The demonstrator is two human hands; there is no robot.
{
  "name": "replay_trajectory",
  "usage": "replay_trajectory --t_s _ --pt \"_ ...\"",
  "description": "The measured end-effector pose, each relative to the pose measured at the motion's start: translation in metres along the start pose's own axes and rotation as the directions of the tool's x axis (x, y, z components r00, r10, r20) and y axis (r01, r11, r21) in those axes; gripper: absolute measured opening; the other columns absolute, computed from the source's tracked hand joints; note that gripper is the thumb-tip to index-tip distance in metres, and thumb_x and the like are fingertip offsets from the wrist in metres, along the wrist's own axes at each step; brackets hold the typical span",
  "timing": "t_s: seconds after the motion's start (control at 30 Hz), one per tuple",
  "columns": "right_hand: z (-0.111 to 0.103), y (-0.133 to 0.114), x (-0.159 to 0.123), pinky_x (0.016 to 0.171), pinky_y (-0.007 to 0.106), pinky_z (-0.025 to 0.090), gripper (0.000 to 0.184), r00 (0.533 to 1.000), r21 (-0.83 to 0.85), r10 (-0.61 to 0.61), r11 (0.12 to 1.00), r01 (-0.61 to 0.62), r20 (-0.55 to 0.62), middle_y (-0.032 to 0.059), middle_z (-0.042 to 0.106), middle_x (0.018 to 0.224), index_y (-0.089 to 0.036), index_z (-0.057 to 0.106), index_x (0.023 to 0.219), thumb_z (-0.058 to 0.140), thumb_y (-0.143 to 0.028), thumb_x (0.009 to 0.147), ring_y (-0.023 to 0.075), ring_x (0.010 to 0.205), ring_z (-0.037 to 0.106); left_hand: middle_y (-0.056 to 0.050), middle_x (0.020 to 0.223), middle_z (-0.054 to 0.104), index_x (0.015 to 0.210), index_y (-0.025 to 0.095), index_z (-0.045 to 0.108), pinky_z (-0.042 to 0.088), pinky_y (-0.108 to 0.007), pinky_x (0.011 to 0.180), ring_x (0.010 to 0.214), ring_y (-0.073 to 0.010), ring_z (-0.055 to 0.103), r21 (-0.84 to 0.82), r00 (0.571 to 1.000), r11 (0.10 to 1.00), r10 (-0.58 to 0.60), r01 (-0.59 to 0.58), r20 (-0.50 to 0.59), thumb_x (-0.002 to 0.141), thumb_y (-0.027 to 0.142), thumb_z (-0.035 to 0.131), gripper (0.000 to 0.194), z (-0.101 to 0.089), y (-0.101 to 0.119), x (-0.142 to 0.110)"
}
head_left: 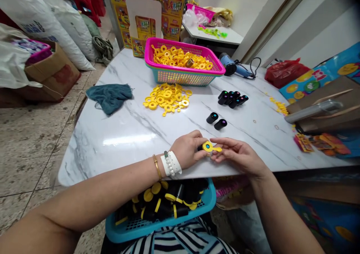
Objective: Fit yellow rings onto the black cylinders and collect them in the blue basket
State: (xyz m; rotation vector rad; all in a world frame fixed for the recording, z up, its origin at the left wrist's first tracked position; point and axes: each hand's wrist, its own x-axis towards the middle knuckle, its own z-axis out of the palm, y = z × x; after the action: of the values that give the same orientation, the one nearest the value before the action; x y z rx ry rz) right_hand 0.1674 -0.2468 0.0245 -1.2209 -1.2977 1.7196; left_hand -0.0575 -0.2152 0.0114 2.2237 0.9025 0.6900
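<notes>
"What's lying on the marble tabletop (112, 141), off to the left?"

"A crumpled teal cloth (109, 97). Toward the far right, there's a blue hot-air blower (234, 66) with its black cord looped beside it, near a red plastic bag (285, 73)."

"And past the table?"

"Yellow printed cartons (171, 6) are stacked beyond the far edge. White woven sacks (67, 25) slump along the left, beside a cardboard box (53, 70) on the speckled floor (28, 145)."

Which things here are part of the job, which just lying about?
Job: left hand, right hand, black plastic cylinder, yellow plastic tabbed ring, loose yellow rings, standing black cylinders, pink-rimmed basket of rings, teal basket of black-and-yellow pieces.
Lying about: crumpled teal cloth, blue handheld blower, red plastic bag.
</notes>
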Motion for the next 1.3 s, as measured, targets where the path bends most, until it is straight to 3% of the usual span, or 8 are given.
replay_trajectory --t_s 0.13,0.27,0.5,0.57,0.73,0.87,1.1,1.3 --pt "0.007 -0.01 0.018 0.034 0.017 0.043 0.038 0.99 -0.012 0.138 0.99 -0.138 0.036 -0.0043 0.062 0.055 -0.017 0.052 0.107 0.07 -0.04 0.082 0.0107 0.038 0.056 -0.003 0.092 0.059 0.097 0.02 0.069 0.047 -0.026 0.074 0.08 -0.0145 0.058 -0.016 0.999 1.0 -0.016 0.017 0.044 0.086 0.038 0.063 0.022 -0.002 0.0 0.002" --pt "0.022 -0.021 0.037 0.029 0.012 0.021 0.035 0.967 -0.194 0.25 0.952 -0.236 0.05 -0.0119 0.048 0.044 -0.02 0.047 0.092 0.069 -0.044 0.08 0.0043 0.029 0.036 -0.002 0.088 0.06 0.095 0.02 0.071 0.045 -0.026 0.072 0.077 -0.0148 0.058 0.016 0.996 0.998 -0.067 0.066 0.061 0.082 0.039 0.069 0.023 0.001 -0.002 0.01" --pt "0.044 -0.016 0.023 0.04 0.02 0.042 0.036 0.997 -0.415 0.025 0.908 -0.054 -0.074 -0.0079 0.057 0.054 -0.02 0.049 0.107 0.059 -0.048 0.086 0.0115 0.041 0.054 -0.004 0.08 0.06 0.094 0.018 0.071 0.045 -0.027 0.068 0.075 -0.0185 0.061 0.137 0.986 0.985 -0.12 0.103 0.117 0.08 0.047 0.067 0.032 0.003 -0.002 0.012" --pt "0.051 -0.006 0.01 0.05 0.022 0.047 0.037 0.982 -0.531 -0.138 0.846 0.049 -0.13 -0.0052 0.059 0.063 -0.02 0.054 0.108 0.067 -0.043 0.082 0.0126 0.053 0.059 -0.005 0.084 0.061 0.097 0.017 0.07 0.046 -0.028 0.066 0.076 -0.0196 0.061 0.189 0.985 0.978 -0.115 0.09 0.128 0.082 0.04 0.064 0.028 0.002 0.0 0.008" --pt "0.077 0.039 -0.033 0.048 0.025 0.048 0.025 0.776 -0.795 -0.573 0.584 0.161 -0.264 -0.0013 0.063 0.066 -0.023 0.054 0.102 0.066 -0.031 0.082 0.0146 0.05 0.058 -0.006 0.09 0.061 0.096 0.015 0.067 0.049 -0.028 0.071 0.08 -0.0195 0.062 0.258 0.979 0.965 -0.012 -0.042 0.205 0.079 0.03 0.065 0.023 -0.006 0.005 -0.006" --pt "0.093 0.075 -0.056 0.053 0.032 0.056 0.04 0.595 -0.917 -0.804 0.236 0.323 0.003 0.007 0.072 0.079 -0.021 0.053 0.12 0.062 -0.021 0.082 0.0218 0.058 0.068 -0.005 0.089 0.063 0.101 0.017 0.069 0.049 -0.026 0.071 0.076 -0.0171 0.062 0.253 0.963 0.965 -0.009 -0.062 0.269 0.076 0.032 0.071 0.029 -0.03 0.001 -0.008" --pt "0.079 0.1 -0.055 0.063 0.034 0.06 0.065 0.504 -0.866 -0.82 0.019 0.499 0.273 0.0121 0.073 0.087 -0.012 0.039 0.146 0.048 -0.004 0.082 0.0244 0.074 0.072 -0.014 0.108 0.062 0.103 0.013 0.069 0.049 -0.036 0.086 0.1 -0.0255 0.06 0.618 0.967 0.744 -0.199 0.254 -0.159 0.088 0.033 0.059 0.027 -0.085 -0.036 0.019" --pt "0.095 0.115 -0.038 0.061 0.035 0.059 0.039 0.648 -0.972 -0.747 0.01 0.234 0.148 0.0106 0.073 0.079 -0.015 0.068 0.109 0.042 0.0 0.083 0.0262 0.071 0.069 -0.011 0.103 0.061 0.1 0.016 0.068 0.048 -0.035 0.083 0.098 -0.0253 0.059 0.676 0.969 0.695 -0.206 0.245 -0.14 0.087 0.044 0.057 0.033 -0.07 -0.052 0.038"
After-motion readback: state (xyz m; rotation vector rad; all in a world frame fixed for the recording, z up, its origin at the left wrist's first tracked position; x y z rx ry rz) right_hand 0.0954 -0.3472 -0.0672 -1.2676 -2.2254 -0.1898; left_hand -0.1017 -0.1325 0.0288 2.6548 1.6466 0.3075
